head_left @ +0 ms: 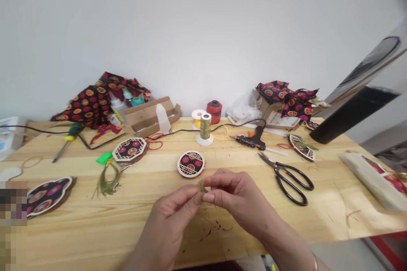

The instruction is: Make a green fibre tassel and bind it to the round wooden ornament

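Note:
Near the table's front edge, my left hand point(176, 209) and my right hand point(233, 192) meet, fingertips pinched together. Between them is a small bundle of olive-gold thread point(201, 186), mostly covered by the fingers. Just beyond the fingertips lies a round ornament point(190, 164) with a pale lattice frame over dark patterned fabric. Farther back stands a spool of gold-green thread point(205, 127). To the right of my right hand rest black-handled scissors point(288, 178), lying with their blades apart.
A glue gun point(252, 139) lies at the back right, its cord running across the table. An octagonal ornament point(129, 150), an olive tassel point(108, 180) and a screwdriver point(66, 144) are on the left. A black cylinder point(352, 114) leans at the right.

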The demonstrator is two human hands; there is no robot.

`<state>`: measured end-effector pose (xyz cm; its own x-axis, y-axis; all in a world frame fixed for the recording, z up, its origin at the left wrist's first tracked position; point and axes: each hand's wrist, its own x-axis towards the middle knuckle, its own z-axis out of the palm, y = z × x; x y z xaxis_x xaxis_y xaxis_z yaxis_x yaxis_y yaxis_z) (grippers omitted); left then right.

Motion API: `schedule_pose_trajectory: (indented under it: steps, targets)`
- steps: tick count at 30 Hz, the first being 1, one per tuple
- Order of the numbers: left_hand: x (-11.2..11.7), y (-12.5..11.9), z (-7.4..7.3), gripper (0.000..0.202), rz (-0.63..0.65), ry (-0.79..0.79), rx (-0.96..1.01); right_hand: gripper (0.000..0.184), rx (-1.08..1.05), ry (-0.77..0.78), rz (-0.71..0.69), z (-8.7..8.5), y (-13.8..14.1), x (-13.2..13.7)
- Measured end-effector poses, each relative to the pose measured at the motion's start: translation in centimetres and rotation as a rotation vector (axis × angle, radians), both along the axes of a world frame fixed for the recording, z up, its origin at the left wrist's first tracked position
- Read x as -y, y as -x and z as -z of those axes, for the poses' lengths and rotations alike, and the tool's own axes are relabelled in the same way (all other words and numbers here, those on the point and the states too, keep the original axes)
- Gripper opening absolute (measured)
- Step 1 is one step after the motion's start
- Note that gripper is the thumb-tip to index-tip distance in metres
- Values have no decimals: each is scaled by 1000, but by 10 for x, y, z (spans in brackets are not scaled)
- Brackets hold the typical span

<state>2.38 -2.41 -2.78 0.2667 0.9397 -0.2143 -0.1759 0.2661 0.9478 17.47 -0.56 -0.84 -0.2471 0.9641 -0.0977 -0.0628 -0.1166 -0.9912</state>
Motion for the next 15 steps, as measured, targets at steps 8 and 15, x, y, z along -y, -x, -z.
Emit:
schedule_pose_trajectory:
  steps: [8,15]
  targets:
    - [3,1,0,21,21,-23,-87,20,-191,206,-66,1,1,-4]
    - [-2,1,0,18,-18,-86,-125,16,-72,30,-26,-4,2,-5]
